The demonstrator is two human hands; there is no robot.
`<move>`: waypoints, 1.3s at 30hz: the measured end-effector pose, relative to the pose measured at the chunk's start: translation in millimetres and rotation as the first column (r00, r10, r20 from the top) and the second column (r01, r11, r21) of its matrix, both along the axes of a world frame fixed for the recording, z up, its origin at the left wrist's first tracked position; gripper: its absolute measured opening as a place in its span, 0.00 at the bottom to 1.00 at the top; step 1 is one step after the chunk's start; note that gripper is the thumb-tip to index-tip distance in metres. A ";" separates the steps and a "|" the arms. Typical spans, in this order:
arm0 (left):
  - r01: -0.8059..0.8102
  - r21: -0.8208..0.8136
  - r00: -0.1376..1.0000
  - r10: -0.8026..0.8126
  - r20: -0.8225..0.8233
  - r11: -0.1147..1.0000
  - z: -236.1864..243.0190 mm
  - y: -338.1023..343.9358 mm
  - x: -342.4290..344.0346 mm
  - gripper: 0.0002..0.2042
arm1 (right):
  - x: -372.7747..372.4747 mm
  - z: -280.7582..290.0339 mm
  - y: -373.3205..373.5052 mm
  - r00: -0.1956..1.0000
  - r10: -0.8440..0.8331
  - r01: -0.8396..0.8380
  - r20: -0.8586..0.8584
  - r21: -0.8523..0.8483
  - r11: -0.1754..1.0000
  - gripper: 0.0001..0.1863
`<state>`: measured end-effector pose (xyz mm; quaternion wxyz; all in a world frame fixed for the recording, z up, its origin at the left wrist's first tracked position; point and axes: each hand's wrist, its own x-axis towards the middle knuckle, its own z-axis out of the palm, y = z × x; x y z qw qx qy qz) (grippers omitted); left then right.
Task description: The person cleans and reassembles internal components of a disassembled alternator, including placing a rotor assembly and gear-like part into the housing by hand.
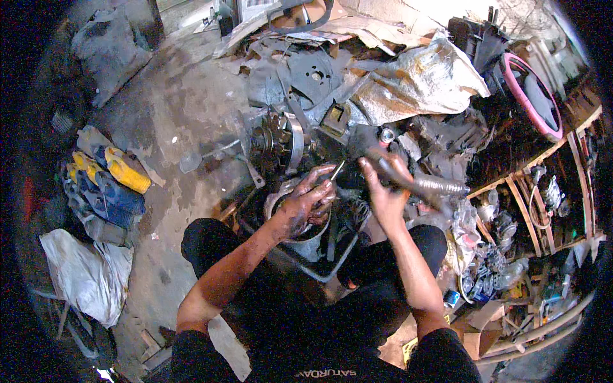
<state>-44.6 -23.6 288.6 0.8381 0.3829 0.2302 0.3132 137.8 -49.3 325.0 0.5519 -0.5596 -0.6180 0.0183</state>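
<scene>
Beyond your black shirt, your left grip pinches a thin yellowish rod above the round metal housing; right of that housing, blur hides whether your right grip holds a dark bar; the step seems alignment, needing steadiness next.

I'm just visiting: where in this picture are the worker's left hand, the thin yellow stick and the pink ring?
Left hand (310, 200): head view, on the back of the hand.
Yellow stick (338, 168): head view, middle of its visible shaft.
Pink ring (518, 96): head view, left side of its rim.
</scene>
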 end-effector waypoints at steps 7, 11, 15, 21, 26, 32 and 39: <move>-0.081 0.077 0.995 0.085 -0.055 0.994 -12.3 8.3 -2.0 0.16 | -5.5 1.4 6.1 0.976 0.045 -0.056 0.213 0.045 0.997 0.12; -0.108 0.069 0.975 0.119 -0.186 0.992 -34.4 17.3 -12.2 0.19 | -29.4 4.0 -11.7 0.892 0.366 -0.362 0.265 -0.067 0.930 0.14; -0.149 0.158 0.949 0.186 -0.256 0.976 -15.2 9.3 -3.1 0.17 | -5.4 0.6 13.5 0.927 0.063 -0.136 0.369 0.176 0.975 0.13; -0.194 0.448 0.913 0.328 -0.242 0.872 -9.1 8.2 0.9 0.09 | -8.2 -8.3 15.2 0.959 0.111 -0.120 0.261 0.018 0.993 0.10; -0.166 0.340 0.858 0.305 -0.414 0.926 -30.1 6.9 -9.1 0.13 | -14.1 -18.4 9.6 0.941 0.319 -0.310 0.116 -0.094 0.946 0.14; -0.251 0.355 0.888 0.360 -0.286 0.901 -35.8 12.8 -2.0 0.21 | -26.9 -12.6 2.7 0.936 0.332 -0.319 0.113 -0.122 0.940 0.12; -0.249 0.310 0.830 0.367 -0.420 0.918 -13.7 4.5 -2.2 0.19 | -25.7 -17.3 1.6 0.942 0.299 -0.289 0.150 -0.082 0.954 0.11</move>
